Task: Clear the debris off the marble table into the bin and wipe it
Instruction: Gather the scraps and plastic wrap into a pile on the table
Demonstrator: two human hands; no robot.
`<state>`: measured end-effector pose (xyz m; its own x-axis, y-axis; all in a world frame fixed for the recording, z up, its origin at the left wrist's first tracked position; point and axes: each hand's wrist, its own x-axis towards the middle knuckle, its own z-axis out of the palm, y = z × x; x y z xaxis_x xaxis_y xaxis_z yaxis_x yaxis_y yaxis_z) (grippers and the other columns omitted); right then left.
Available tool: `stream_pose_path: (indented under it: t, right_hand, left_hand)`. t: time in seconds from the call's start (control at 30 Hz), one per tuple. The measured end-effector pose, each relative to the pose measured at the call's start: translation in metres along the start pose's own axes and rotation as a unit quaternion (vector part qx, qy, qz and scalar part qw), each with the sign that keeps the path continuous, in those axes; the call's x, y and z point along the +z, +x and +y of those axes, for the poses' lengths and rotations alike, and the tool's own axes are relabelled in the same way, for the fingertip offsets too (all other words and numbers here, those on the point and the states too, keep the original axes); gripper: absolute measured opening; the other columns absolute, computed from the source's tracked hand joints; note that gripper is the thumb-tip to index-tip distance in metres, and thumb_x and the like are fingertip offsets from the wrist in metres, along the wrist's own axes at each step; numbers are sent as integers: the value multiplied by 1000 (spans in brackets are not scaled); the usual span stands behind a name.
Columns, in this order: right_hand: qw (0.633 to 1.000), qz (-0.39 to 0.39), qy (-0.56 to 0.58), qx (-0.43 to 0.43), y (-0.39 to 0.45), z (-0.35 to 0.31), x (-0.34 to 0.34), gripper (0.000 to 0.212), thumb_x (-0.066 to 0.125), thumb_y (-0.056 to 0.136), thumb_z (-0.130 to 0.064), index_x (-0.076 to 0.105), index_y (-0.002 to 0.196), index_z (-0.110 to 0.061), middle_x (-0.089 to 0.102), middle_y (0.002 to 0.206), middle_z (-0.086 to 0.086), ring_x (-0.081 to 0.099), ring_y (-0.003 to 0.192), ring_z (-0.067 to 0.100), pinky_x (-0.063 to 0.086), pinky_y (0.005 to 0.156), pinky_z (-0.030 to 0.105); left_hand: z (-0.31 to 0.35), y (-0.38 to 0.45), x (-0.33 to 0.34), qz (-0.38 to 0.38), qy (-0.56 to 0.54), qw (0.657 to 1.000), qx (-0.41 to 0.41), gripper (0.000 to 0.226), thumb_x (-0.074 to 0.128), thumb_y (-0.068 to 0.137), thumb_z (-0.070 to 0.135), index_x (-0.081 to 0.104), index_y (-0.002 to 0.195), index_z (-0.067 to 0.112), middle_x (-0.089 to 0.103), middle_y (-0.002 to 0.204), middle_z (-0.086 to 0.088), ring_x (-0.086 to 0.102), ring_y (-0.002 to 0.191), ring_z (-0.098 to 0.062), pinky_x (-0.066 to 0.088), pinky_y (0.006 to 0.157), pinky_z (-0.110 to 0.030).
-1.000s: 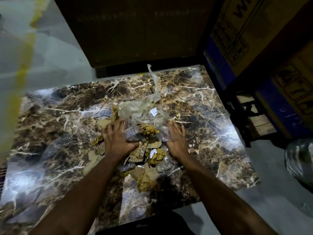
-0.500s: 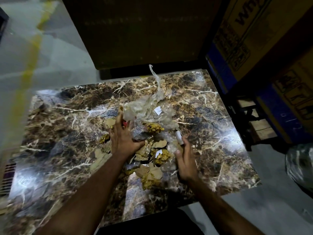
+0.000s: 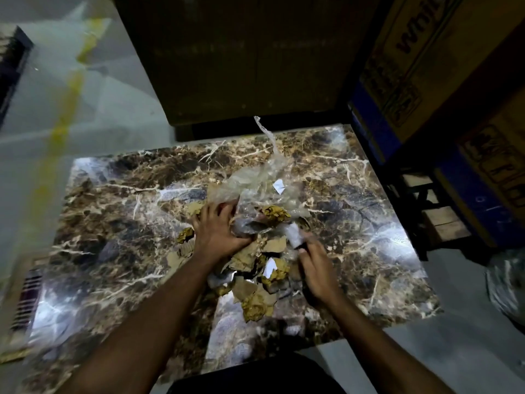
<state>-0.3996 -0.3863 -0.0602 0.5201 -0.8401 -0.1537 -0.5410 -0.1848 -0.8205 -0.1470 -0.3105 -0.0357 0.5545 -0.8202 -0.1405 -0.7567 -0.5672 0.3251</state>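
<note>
A brown veined marble table (image 3: 119, 211) fills the middle of the head view. On its centre lies a heap of debris (image 3: 264, 268): torn brown paper, crumpled yellow scraps, white bits and clear crumpled plastic film (image 3: 255, 183) with a strip sticking up. My left hand (image 3: 218, 227) lies on the heap's left side, fingers curled into the plastic and paper. My right hand (image 3: 316, 265) is at the heap's right edge, fingers curled round a pale scrap (image 3: 294, 234). No bin or cloth can be made out for certain.
Large cardboard boxes (image 3: 443, 81) with blue bands stand close along the table's right side on a wooden pallet (image 3: 443, 223). A dark panel (image 3: 241, 61) rises behind the far edge. Grey floor with a yellow line (image 3: 65, 109) lies left. A shiny plastic bag (image 3: 508, 285) sits at right.
My right hand drew back toward me along the heap's right edge and curled round a pale scrap. My left hand's fingers dug into the plastic. The view shifted slightly.
</note>
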Motion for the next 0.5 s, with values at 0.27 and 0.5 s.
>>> stream_pose_path:
  t: [0.27,0.5]
  right_hand:
    - [993,112,13,-15,77,-37,-60,39,44,98,-53,47,133,-37,53,137,3,55,118,25,51,92,42]
    - [995,-58,-16,-79,101,-65,-38,36,41,108,-40,46,143,-34,54,143,6,57,120,24,48,91,33]
  left_hand:
    - [5,0,-23,27,-19,999,16,103,63,61,86,23,150,52,16,163,4,19,144,-37,11,112,-75]
    - [-4,-3,-39,78,-111,990,33,97,58,66,87,28,149,49,13,165,9,18,148,-29,26,111,-67]
